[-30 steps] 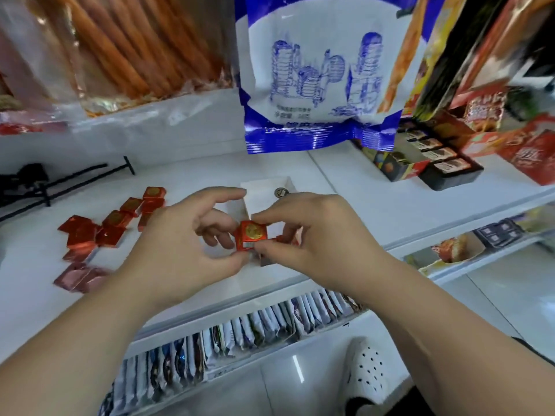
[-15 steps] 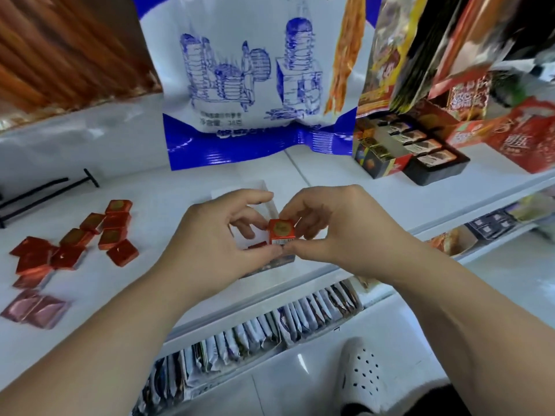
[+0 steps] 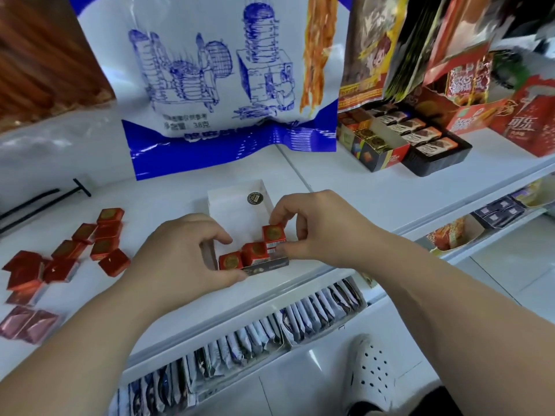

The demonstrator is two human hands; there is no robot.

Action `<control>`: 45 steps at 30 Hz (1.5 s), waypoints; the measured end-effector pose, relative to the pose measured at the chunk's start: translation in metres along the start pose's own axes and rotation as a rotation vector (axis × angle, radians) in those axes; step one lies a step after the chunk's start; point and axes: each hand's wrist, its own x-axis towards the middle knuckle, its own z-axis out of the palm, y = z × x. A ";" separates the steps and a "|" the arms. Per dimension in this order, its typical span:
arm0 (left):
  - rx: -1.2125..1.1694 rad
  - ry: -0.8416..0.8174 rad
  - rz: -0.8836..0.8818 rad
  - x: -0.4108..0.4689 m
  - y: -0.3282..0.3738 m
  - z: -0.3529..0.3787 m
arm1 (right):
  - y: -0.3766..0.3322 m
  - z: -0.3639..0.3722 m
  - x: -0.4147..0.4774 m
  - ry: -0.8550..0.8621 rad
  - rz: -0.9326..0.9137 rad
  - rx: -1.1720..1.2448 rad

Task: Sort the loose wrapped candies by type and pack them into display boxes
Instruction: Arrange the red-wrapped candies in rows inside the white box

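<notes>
A small open display box [image 3: 240,205] with a white inside lies on the white shelf near its front edge. Three red wrapped candies stand in a row at its near end. My right hand [image 3: 315,226] pinches the rightmost red candy [image 3: 273,234] between thumb and fingers. My left hand [image 3: 186,250] grips the box's near left corner beside the leftmost candy [image 3: 229,261]. A pile of loose red candies [image 3: 90,247] lies on the shelf to the left, with pink-wrapped candies [image 3: 27,324] nearer the edge.
A blue-and-white snack bag [image 3: 216,85] hangs just behind the box. Filled display boxes of dark candies [image 3: 417,139] stand at the back right, with red packets beyond. A lower shelf holds a row of sachets [image 3: 270,331]. A black hook bar [image 3: 45,196] lies at the left.
Both hands held one red candy above the box. My right hand has lowered it into the row in the box, and my left hand has moved down to the box's near corner.
</notes>
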 end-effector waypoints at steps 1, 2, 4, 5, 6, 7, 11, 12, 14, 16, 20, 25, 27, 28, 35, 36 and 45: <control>-0.013 0.003 0.000 0.000 -0.001 0.000 | 0.000 -0.002 0.001 -0.014 -0.008 -0.014; -0.018 0.004 0.001 0.000 -0.001 0.001 | -0.001 -0.003 0.002 -0.027 -0.012 -0.027; -0.023 -0.001 0.001 0.001 -0.001 0.001 | -0.002 -0.004 0.002 -0.052 -0.021 -0.054; -0.029 -0.003 0.002 0.001 -0.002 0.001 | -0.003 -0.005 0.002 -0.065 -0.026 -0.068; -0.036 -0.007 0.005 0.002 -0.003 0.001 | -0.004 -0.006 0.001 -0.076 -0.028 -0.081; -0.045 -0.013 0.008 0.002 -0.004 0.001 | -0.006 -0.007 0.001 -0.083 -0.031 -0.094; -0.079 -0.024 0.014 0.002 -0.001 0.003 | -0.009 -0.006 0.000 -0.071 -0.041 -0.154; -0.083 -0.024 0.015 0.002 -0.001 0.003 | -0.010 -0.006 0.000 -0.063 -0.042 -0.159; -0.088 -0.023 0.020 0.002 0.000 0.004 | -0.012 -0.006 0.001 -0.063 -0.043 -0.175; -0.097 -0.023 0.023 0.002 -0.001 0.004 | -0.013 -0.008 0.002 -0.064 -0.059 -0.212; -0.113 -0.025 0.027 0.002 -0.003 0.005 | -0.011 -0.007 0.002 -0.037 -0.064 -0.238; -0.121 -0.018 0.027 0.002 -0.003 0.006 | -0.003 0.000 0.006 -0.076 -0.055 -0.236; -0.129 -0.018 0.027 0.003 -0.002 0.005 | 0.001 0.002 0.007 -0.094 -0.032 -0.231; -0.131 -0.020 0.026 0.003 -0.002 0.005 | 0.002 0.002 0.007 -0.109 -0.017 -0.227; -0.120 -0.024 0.021 0.002 -0.003 0.003 | 0.001 -0.003 -0.002 -0.214 0.004 -0.168; -0.118 -0.025 0.023 0.002 -0.003 0.003 | 0.000 -0.004 -0.003 -0.224 -0.001 -0.185; -0.133 -0.063 0.015 0.001 -0.001 0.010 | -0.002 0.006 -0.005 -0.197 -0.005 -0.295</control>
